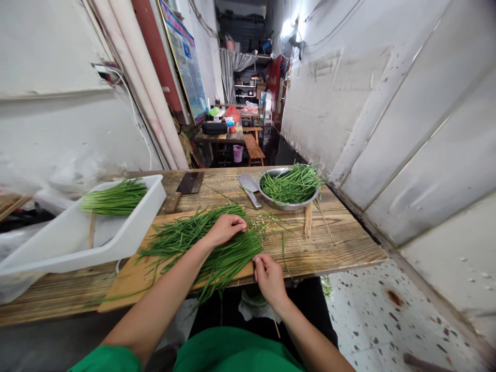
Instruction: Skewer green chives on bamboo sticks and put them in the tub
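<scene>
A loose pile of garlic chives (236, 253) lies on a wooden cutting board (127, 284), its cut ends towards the right. My left hand (228, 228) is over the upper part of the pile, thumb and fingers pinched on chives near their ends. My right hand (268, 274) is closed at the table's front edge, just right of the chive ends. A thin bamboo skewer (276, 325) shows below my right wrist, in line with the pinched fingers; its middle is hidden by the hand. Small pale trimmings (261, 225) are scattered beside the pile.
A metal bowl (289, 205) heaped with chives stands behind, right. Near it lie a metal scraper-like blade (248, 183) and a bundle of skewers (308, 221). A cleaver (189, 182) lies further left. The white tray (155, 206) holds more chives. Behind is another table (205, 137).
</scene>
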`<state>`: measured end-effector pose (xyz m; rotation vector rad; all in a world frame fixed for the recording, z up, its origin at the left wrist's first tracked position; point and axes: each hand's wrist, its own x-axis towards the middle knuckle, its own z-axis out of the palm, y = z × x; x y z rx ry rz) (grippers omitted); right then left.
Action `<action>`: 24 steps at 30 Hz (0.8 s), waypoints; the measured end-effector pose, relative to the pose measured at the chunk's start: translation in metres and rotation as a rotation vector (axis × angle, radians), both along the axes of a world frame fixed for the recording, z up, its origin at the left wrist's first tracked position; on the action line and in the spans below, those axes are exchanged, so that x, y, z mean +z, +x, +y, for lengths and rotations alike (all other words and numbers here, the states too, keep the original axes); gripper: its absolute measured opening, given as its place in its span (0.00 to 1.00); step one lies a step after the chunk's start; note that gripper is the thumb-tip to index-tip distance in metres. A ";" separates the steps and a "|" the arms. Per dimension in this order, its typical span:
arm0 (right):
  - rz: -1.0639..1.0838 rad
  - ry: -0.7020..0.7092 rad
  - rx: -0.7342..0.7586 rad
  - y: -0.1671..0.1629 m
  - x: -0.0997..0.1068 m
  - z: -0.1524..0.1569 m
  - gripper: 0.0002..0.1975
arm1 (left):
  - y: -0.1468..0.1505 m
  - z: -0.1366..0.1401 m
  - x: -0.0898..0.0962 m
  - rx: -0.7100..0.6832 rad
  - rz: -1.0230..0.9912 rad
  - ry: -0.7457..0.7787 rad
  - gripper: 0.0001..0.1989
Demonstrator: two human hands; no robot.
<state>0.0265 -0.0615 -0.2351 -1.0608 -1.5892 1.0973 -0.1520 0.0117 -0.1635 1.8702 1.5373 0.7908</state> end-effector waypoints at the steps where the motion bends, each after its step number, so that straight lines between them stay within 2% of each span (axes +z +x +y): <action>1: 0.000 0.002 -0.001 0.000 0.000 0.000 0.13 | 0.000 0.000 0.000 -0.001 0.012 0.011 0.11; 6: -0.001 0.000 -0.004 0.000 0.000 -0.001 0.13 | -0.001 -0.001 0.000 -0.005 0.058 0.042 0.10; 12: -0.008 -0.005 -0.018 0.000 0.000 0.000 0.13 | 0.003 -0.009 0.004 -0.045 0.056 0.008 0.10; 15: -0.007 0.009 -0.026 0.000 0.000 -0.001 0.13 | 0.002 -0.016 0.006 -0.093 0.037 -0.012 0.12; 20: -0.011 0.079 -0.020 -0.001 0.009 -0.006 0.13 | -0.006 -0.030 0.015 -0.020 -0.056 -0.001 0.20; 22: -0.027 0.149 0.002 -0.001 0.016 -0.009 0.12 | -0.009 -0.036 0.022 -0.093 -0.056 -0.062 0.23; 24: -0.034 0.223 0.007 0.000 0.024 -0.010 0.12 | -0.013 -0.042 0.030 -0.202 0.001 -0.133 0.20</action>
